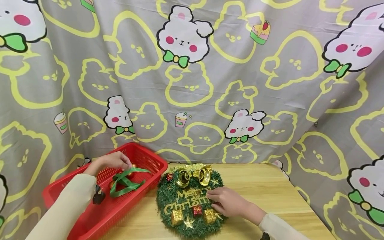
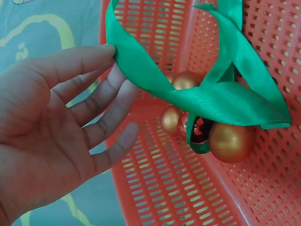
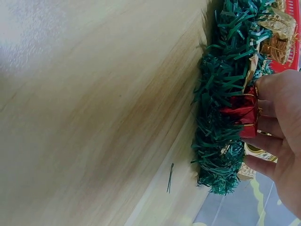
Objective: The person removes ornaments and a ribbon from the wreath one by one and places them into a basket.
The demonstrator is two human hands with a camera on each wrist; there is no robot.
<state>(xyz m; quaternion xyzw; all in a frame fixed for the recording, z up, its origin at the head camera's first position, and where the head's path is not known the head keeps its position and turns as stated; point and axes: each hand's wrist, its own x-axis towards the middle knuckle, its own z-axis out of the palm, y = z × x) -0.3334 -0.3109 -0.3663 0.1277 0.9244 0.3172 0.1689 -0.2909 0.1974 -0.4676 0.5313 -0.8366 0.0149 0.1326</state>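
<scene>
My left hand (image 1: 118,160) is over the red basket (image 1: 118,218) and pinches a green ribbon (image 2: 146,70) between thumb and forefinger. Its other fingers are spread, as the left wrist view shows. The ribbon loops down over gold baubles (image 2: 233,142) and a shiny red bauble (image 2: 201,129) in the basket. On the table, a green Christmas wreath (image 1: 171,223) lies flat with gold bells (image 1: 204,176), gold lettering (image 1: 187,201) and small wrapped boxes. My right hand (image 1: 229,201) rests on its right side, fingers extended by the lettering. A red gift box (image 3: 244,113) shows beside those fingers.
The wooden table (image 1: 264,186) reaches back to a grey curtain (image 1: 144,90) printed with rabbits, which hangs behind and at both sides. The basket stands left of the wreath. A thin green strand (image 3: 170,178) lies on the tabletop.
</scene>
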